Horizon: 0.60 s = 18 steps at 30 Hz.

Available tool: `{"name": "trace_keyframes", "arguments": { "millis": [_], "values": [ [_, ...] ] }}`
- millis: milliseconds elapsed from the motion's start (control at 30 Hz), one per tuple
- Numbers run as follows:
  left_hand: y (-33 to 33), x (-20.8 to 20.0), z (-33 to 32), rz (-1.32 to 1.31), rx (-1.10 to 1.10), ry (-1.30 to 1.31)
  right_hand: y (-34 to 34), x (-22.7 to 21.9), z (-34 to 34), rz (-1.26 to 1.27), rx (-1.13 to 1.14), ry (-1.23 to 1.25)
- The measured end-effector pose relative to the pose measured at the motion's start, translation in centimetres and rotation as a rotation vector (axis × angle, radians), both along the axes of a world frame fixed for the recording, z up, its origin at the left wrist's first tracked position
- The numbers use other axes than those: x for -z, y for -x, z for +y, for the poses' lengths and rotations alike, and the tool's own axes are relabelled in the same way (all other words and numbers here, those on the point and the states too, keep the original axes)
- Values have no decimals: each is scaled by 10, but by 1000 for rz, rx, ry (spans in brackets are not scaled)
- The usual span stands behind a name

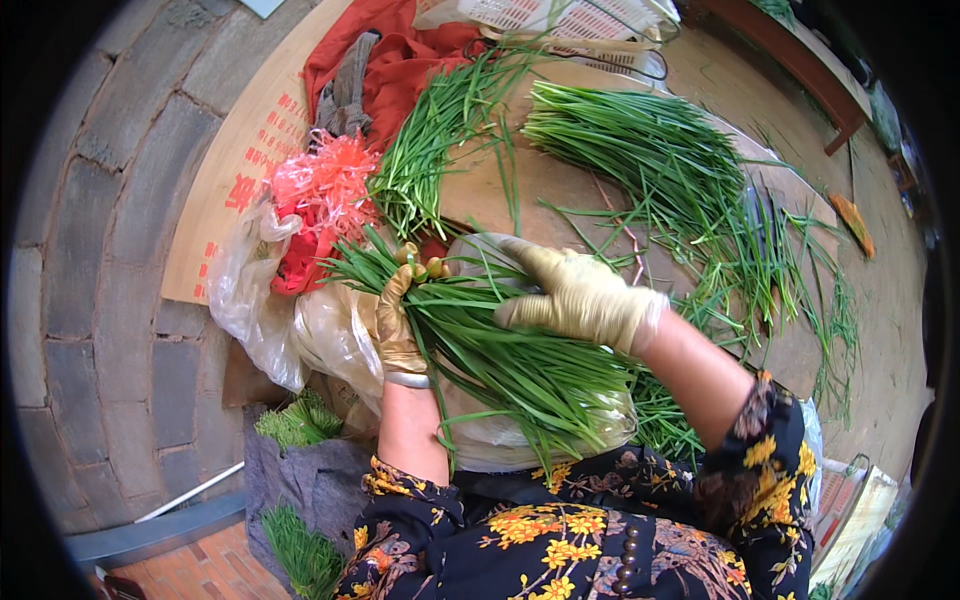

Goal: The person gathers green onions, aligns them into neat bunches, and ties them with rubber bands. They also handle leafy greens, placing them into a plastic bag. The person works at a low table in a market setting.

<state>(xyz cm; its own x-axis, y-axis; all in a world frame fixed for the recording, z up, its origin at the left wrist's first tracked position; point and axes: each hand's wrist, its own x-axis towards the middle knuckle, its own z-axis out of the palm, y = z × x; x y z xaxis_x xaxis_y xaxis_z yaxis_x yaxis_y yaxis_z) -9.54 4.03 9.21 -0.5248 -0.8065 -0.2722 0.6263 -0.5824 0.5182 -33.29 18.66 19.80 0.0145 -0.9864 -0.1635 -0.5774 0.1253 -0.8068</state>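
A bunch of green garlic chives (530, 360) lies across plastic above my lap. My left hand (400, 325), in a tan glove, is wrapped around its stem end, fingertips curled over the top. My right hand (580, 295), in a cream glove, rests over the same bunch, thumb and fingers spread apart. Beyond my hands, a large pile of chives (640, 150) covers the right side of the board, and a smaller pile (440, 130) sits to the left. Beside that smaller pile is a tuft of pinkish-red plastic ties (325, 190).
Clear plastic bags (260, 290) lie left of my left hand. Behind are a red cloth (400, 55) and a white basket (580, 20). A wooden bench (790, 60) stands far right. More chives (300, 545) lie at lower left, beside grey cloth (275, 475). Loose leaves litter the right side.
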Motion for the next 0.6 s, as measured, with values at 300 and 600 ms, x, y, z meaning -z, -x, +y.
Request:
{"name": "trace_keyframes", "arguments": {
  "millis": [300, 600],
  "values": [
    [4, -28, 9, 308, 201, 24, -60, 10, 28, 346, -69, 227],
    [15, -65, 23, 259, 167, 265, -45, 0, 30, 30, 29, 316]
  ]
}}
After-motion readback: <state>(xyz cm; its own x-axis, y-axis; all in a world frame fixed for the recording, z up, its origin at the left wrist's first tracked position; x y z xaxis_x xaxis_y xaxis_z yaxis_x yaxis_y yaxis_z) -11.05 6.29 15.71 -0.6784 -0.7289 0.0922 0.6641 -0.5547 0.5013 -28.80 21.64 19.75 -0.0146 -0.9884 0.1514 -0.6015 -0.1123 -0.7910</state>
